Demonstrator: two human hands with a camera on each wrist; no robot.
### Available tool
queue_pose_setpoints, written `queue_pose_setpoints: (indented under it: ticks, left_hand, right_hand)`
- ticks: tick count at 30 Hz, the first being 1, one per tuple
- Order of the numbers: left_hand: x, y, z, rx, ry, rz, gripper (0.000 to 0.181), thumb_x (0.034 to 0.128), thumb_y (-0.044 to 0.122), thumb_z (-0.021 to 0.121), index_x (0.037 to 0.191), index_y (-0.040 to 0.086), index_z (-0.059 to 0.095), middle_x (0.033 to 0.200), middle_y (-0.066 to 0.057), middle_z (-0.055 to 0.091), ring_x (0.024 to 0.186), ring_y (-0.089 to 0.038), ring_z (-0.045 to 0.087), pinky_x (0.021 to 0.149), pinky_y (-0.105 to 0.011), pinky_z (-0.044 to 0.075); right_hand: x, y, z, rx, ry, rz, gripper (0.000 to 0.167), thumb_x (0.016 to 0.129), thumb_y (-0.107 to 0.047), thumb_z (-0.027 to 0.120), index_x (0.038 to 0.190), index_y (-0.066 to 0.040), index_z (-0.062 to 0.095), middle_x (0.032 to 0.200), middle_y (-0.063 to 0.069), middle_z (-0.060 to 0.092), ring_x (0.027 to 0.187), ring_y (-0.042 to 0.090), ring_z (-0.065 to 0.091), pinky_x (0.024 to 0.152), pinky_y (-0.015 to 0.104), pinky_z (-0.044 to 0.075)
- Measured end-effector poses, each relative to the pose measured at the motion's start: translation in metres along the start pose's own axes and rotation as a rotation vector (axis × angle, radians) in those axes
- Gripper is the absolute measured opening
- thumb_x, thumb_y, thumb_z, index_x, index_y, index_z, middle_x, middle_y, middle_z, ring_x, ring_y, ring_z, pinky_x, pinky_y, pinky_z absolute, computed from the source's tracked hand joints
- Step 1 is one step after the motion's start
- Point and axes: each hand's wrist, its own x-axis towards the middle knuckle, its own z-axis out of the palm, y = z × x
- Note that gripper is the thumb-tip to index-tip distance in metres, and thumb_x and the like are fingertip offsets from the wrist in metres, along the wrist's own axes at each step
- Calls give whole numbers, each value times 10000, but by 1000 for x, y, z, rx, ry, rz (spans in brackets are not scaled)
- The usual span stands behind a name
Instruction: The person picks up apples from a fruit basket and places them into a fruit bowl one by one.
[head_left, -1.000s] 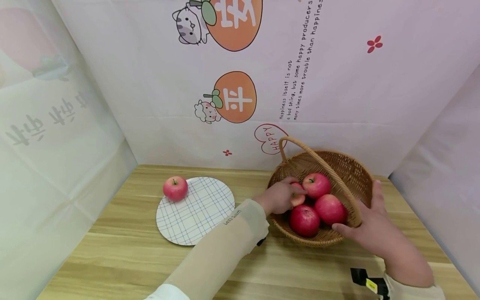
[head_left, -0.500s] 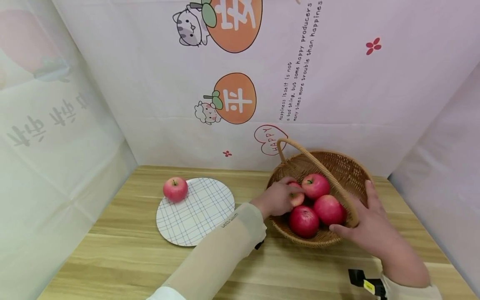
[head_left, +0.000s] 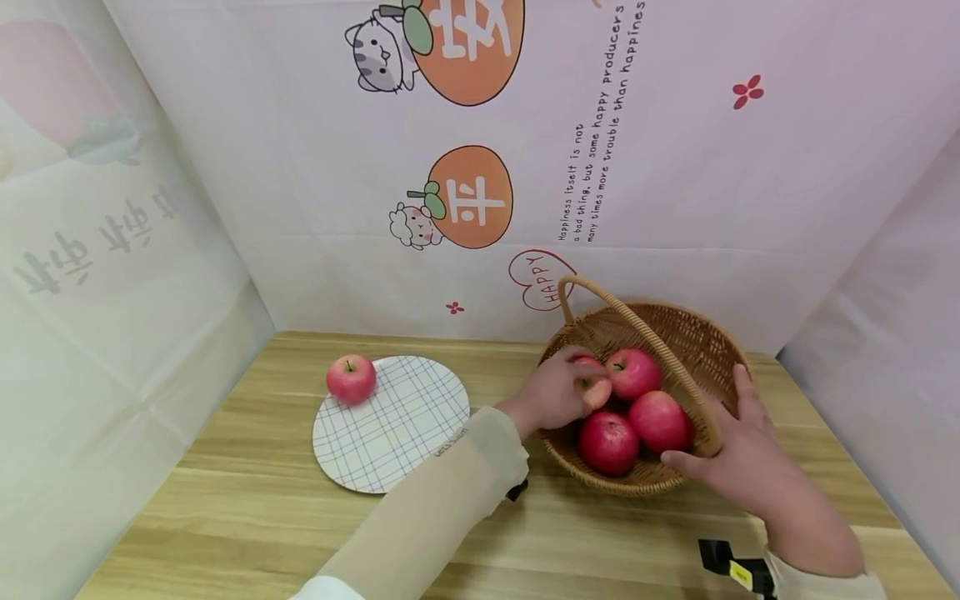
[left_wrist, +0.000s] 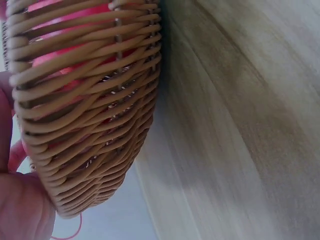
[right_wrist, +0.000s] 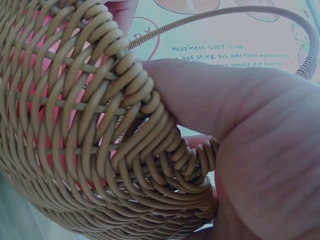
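Inside the wicker basket [head_left: 701, 354], the left hand [head_left: 553, 392] curls its fingers round an apple [head_left: 596, 390] at the basket's left side. Three more apples lie beside it: one behind [head_left: 633, 373], one at the right [head_left: 661, 422] and one in front [head_left: 608, 443]. At the basket's right rim, near the foot of the handle, the right hand [head_left: 750, 454] grips the rim, thumb on the near side. In the right wrist view its thumb [right_wrist: 200, 95] lies over the woven rim [right_wrist: 145, 90]. The left wrist view shows the basket's outer wall [left_wrist: 90, 110], with part of the left hand [left_wrist: 22, 205] at the edge.
Left of the basket, a round checked plate [head_left: 390, 433] lies on the wooden table [head_left: 247, 500], with an apple [head_left: 351, 379] at its upper left edge. The basket's arched handle [head_left: 645, 329] rises over the apples. Printed cloth [head_left: 645, 167] hangs behind and at both sides.
The left hand and the apple in its fingers have shifted slightly up. The basket and right hand moved a little left, then slightly back right.
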Motion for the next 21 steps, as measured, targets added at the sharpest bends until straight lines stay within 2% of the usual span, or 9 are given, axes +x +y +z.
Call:
queue_pose_setpoints:
  ticks: [2,4,7,9,16,21]
  left_hand:
    - [-1,0,-4,-94,-3,-52,513,765,61,712,1259,200,720,1073,47,684,1287,-98,425,866,-117,402]
    - [-3,1,-9,-216,-4,-111,546,733,44,751,1260,185,719,1264,12,601,1286,-87,409,846,-136,416]
    - [-6,2,-15,-319,-10,-171,570,719,50,798,1269,172,712,1371,-35,516,1283,-86,406,839,-167,436]
    - [-7,4,-19,-354,-15,-194,577,724,47,804,1279,170,705,1409,-51,488,1282,-90,414,834,-183,448]
    - [-9,9,-31,-390,-25,-233,590,728,66,829,1287,207,703,1463,-43,458,1270,-143,455,879,-204,437]
    - [-11,12,-36,-496,-38,-295,578,745,40,829,1276,233,707,1463,14,439,1138,-150,539,713,-257,551]
  right_hand:
    - [0,0,0,6,3,-2,1083,816,-543,778,1590,-70,186,1543,178,-372,1355,636,-132,915,817,224]
    - [-1,1,1,9,6,-7,1086,815,-561,770,1591,-72,188,1543,165,-377,1357,629,-144,917,819,216]
    - [-1,1,1,8,12,-15,1072,817,-547,774,1589,-74,199,1545,165,-374,1357,632,-139,918,820,210]
    - [-1,1,1,6,14,-17,1061,826,-526,776,1589,-73,194,1543,171,-373,1353,638,-135,921,820,205]
    - [-1,0,0,-7,11,-13,1047,837,-465,790,1585,-48,187,1541,194,-368,1355,636,-133,925,815,211]
    - [0,0,0,-15,13,-24,1053,835,-478,787,1571,-7,201,1548,190,-359,1363,620,-142,926,813,213]
